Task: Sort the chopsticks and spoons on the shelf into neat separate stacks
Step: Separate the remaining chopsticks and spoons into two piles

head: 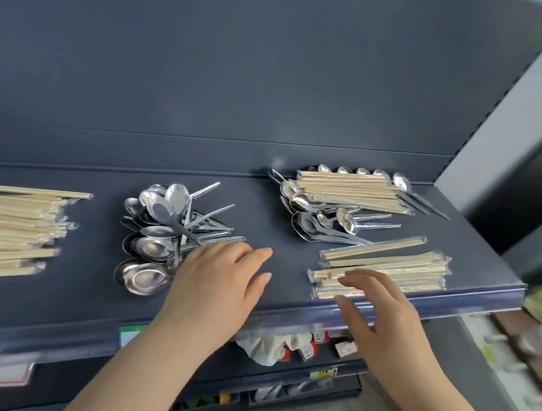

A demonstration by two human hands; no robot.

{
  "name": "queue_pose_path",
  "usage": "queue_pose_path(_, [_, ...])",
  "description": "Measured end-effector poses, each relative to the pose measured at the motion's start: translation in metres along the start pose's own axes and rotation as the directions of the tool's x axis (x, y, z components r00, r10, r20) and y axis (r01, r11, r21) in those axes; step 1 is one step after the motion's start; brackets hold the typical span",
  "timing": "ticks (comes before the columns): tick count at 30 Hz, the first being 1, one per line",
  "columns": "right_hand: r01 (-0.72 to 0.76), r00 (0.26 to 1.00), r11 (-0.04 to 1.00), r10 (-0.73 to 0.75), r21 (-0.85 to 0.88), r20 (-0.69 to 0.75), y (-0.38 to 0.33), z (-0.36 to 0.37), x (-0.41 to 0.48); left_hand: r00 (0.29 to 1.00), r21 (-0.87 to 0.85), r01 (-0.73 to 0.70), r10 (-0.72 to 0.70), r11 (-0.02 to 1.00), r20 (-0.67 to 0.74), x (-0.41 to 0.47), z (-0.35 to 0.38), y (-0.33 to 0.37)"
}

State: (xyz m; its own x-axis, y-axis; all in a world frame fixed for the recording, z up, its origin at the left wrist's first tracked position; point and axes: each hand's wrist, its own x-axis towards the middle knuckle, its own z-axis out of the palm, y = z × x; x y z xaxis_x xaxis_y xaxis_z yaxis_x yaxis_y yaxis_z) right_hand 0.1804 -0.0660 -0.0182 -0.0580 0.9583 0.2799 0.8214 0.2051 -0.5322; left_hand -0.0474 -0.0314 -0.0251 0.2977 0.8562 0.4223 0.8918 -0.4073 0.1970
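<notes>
Left grip point(218, 280) released, fingers flat on shelf point(85, 306), tips against handles of spoon heap point(157, 227) just left of it. Right grip point(382, 314) released, fingers spread over near end of wrapped chopstick bundle point(390, 264). Beyond right grip: mixed pile point(348, 193), chopsticks atop spoons. Far left of left grip: chopstick stack point(3, 227).

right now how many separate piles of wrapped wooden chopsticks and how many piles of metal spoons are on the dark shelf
wrapped pale wooden chopstick piles: 3
shiny metal spoon piles: 2
total: 5 piles
</notes>
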Motion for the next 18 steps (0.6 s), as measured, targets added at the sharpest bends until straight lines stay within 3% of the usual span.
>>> queue_pose_path(10, [-0.072,0.996,0.996,0.068,-0.055,-0.059,0.066,-0.011,0.06,0.992,-0.035,-0.121,0.122,0.992,0.023,0.092,0.056,0.016])
queue_pose_path(18, [-0.041,0.972,0.982,0.083,-0.185,0.222,0.133,-0.012,0.085,0.977,-0.037,-0.173,0.176,0.984,0.117,0.103,0.09,0.043])
